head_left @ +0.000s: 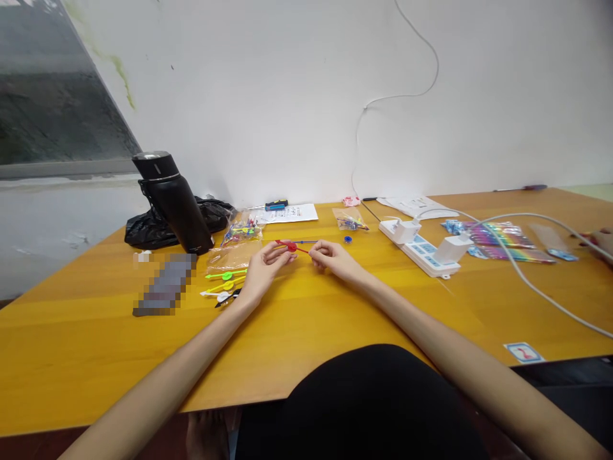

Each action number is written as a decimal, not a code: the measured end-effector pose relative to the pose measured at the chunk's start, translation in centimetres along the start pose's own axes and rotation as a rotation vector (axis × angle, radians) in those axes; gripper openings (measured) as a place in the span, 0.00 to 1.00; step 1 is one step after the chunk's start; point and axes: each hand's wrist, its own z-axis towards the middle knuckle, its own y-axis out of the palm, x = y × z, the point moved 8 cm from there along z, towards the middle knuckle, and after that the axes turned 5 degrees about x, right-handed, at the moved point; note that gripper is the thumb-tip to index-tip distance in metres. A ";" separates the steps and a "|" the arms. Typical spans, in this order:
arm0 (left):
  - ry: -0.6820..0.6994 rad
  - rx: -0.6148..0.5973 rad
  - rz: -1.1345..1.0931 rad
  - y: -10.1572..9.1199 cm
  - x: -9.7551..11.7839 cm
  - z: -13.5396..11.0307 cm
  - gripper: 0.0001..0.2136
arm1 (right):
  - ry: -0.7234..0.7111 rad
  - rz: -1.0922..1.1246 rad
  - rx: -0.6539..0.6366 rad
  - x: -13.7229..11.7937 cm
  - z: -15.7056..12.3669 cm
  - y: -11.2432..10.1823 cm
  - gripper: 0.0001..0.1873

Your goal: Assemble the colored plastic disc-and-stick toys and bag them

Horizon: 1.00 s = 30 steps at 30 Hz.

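Note:
Just above the table, both hands hold a red plastic spinner arrow between them. My left hand pinches it near its round middle and pointed end. The fingertips of my right hand close on its thin tail. Behind the fingers lies a blue arrow, partly hidden. A small blue round piece rests to the right of it. Beside my left wrist lie a green arrow, a yellow arrow, a white arrow and a black arrow, partly covered by the hand.
A black bottle and a blurred-out flat object are on the left. Clear bags of small parts lie at the back. A white power strip with cables and rainbow-coloured packs sits right, near another person's hand.

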 end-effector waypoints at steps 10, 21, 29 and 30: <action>0.003 0.032 0.064 -0.2 0.5 -0.4 0.21 | -0.082 -0.134 -0.024 -1.3 -1.1 1.2 0.16; -0.030 0.045 0.073 -0.6 0.2 -0.1 0.21 | -0.101 -0.139 -0.147 -1.5 -1.8 2.3 0.17; -0.037 0.074 0.020 -0.6 0.0 -0.2 0.25 | -0.103 -0.040 -0.106 -1.1 -1.2 1.8 0.20; -0.054 0.067 0.003 -0.5 -0.2 -0.2 0.27 | -0.107 -0.034 -0.084 -1.2 -0.9 1.4 0.20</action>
